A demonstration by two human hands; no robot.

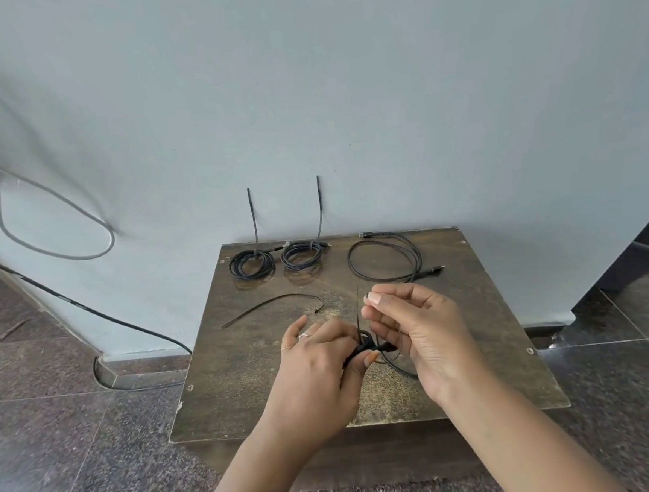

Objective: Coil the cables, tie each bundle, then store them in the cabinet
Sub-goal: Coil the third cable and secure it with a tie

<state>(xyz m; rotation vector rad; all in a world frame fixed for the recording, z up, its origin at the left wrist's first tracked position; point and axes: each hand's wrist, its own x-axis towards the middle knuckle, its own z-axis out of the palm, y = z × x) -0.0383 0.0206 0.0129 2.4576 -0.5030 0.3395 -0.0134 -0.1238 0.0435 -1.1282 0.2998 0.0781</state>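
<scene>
My left hand (321,358) grips a small black coiled cable (394,361) above the middle of the wooden table (249,389). My right hand (415,316) pinches the thin tail of a black zip tie (359,323) that rises from that bundle. Two tied black coils (252,264) (302,255) lie at the table's back edge, their tie tails pointing up against the wall. A loose, untied black cable (386,258) lies at the back right. A spare zip tie (273,307) lies curved on the table's left half.
The table stands against a pale blue wall. A grey cable loop (54,226) hangs on the wall at the left and a black cord (85,308) runs along the floor. Dark stone tiles surround the table. No cabinet is in view.
</scene>
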